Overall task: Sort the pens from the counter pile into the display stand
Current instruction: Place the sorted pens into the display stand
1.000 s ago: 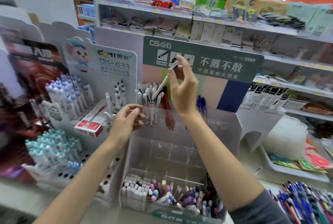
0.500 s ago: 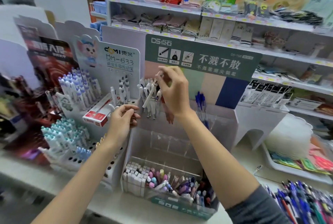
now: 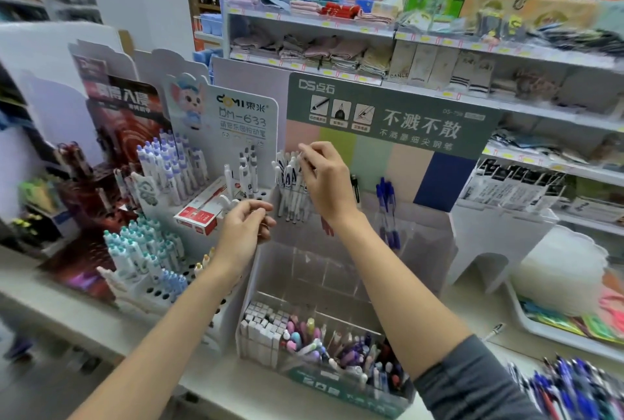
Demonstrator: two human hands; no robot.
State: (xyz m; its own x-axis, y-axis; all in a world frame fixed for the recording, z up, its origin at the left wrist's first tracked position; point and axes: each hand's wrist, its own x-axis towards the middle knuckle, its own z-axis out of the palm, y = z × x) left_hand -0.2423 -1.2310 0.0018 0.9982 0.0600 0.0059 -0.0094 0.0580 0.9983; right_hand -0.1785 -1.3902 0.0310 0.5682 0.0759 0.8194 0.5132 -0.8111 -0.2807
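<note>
1. Acrylic, clear and tiered, forms the display stand [image 3: 305, 271]. It has divided compartments and stands on the counter [image 3: 223, 386] directly ahead of the person.
2. Step in hand: seating one pen. The right hand [image 3: 326, 183] reaches to the upper left compartment and pinches the top end of a white pen [image 3: 296, 170] between thumb and forefinger. The pen stands close to upright among the white pens [image 3: 287, 197] grouped there.
3. The left hand [image 3: 244, 230] hovers just beside that compartment's left wall, fingers curled inward. Whether it holds anything cannot be told.
4. Supply: the pen pile [image 3: 570, 392] lies on the counter at the lower right, well apart from both hands. It is blurred and looks mostly blue.
5. Next move (judgement):
   - Let go of the white pen once it sits at the bottom of the compartment.
   - Bring a hand down and right to the pile for another pen.
   - Match it by colour. Blue ones likely belong with the blue pens [image 3: 386, 197], which stand in a compartment further right.
   - Most upper compartments look empty, so the task appears to be at an early stage.
6. Legible markings:
   - Green header card [image 3: 391, 116] reads "DS 点石" and "不溅不散". The smaller line beneath is too soft to read with confidence.
   - Neighbouring card [image 3: 241, 116] reads "DOMI 東米" and "DM-633".
   - Sock pack [image 3: 400, 65] on the shelf behind reads "DANCE".
</note>
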